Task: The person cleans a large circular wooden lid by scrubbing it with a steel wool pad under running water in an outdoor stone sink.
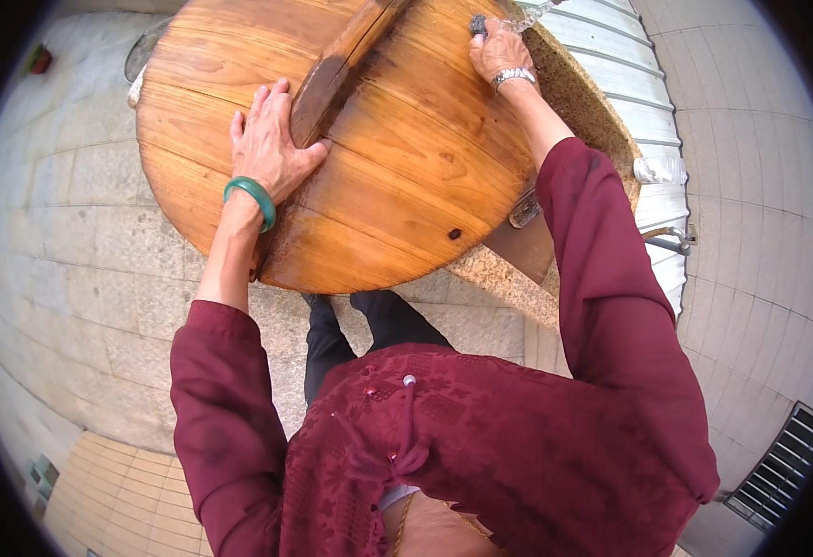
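Observation:
A large round wooden lid (406, 160), wet in places, lies over a granite sink with its wooden crossbar handle (337, 66) facing up. My left hand (271, 143) rests flat on the boards beside the crossbar, its thumb against the bar's near part; a green bangle circles that wrist. At the far right of the lid, my right hand (502, 52) grips a dark grey scouring pad (477, 26) near the rim, a metal watch on its wrist. Clear water (532, 15) streams just beyond this hand.
The granite sink's rim (511, 278) shows under the lid at the right. Beside it are a corrugated metal sheet (622, 63), a tap (671, 237) and a clear plastic wrap (659, 170). A floor grate (775, 463) lies lower right, a plant pot (40, 60) far left.

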A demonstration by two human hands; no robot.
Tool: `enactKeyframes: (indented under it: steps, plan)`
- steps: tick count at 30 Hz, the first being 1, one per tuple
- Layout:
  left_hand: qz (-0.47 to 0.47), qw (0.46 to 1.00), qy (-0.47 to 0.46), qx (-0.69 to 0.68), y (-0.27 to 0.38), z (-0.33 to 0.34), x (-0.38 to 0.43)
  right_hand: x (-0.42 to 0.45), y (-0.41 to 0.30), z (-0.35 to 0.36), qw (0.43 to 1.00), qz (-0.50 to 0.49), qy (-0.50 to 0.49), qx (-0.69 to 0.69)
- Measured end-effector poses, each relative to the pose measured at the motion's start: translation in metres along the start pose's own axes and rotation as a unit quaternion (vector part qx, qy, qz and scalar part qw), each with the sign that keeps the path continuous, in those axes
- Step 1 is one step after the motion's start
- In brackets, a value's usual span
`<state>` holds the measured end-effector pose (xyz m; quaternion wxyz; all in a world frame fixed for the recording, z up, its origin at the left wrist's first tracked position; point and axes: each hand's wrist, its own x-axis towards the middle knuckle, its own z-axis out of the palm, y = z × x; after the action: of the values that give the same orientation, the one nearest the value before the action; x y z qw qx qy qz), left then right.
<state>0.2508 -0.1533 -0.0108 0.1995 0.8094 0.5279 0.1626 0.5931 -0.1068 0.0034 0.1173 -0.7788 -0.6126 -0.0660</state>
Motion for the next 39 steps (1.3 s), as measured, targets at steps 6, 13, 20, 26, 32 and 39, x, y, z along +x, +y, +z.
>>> enactKeyframes:
  steps: [6,13,20,26,32,39]
  plan:
    - [-0.035,0.999,0.031,-0.012,0.02,-0.017,0.034,-0.106,-0.149,-0.006,0.987,-0.112,0.001,0.114]
    - [-0.055,0.997,0.008,0.054,0.059,0.006,0.087,-0.111,0.007,-0.033,0.999,0.02,0.028,0.042]
    - [-0.017,0.999,0.004,0.049,0.056,0.003,0.092,-0.14,-0.04,-0.033,0.994,-0.04,0.012,0.101]
    - [0.035,0.999,0.009,0.027,0.047,0.0,0.096,-0.111,-0.022,-0.025,0.983,-0.105,0.063,0.135]
    - [0.096,0.995,0.0,0.025,0.008,-0.006,0.094,-0.118,0.024,-0.049,0.994,-0.062,-0.045,0.075]
    - [0.096,0.989,-0.051,0.101,0.013,-0.016,0.109,-0.058,0.053,-0.002,0.995,-0.041,0.053,0.079]
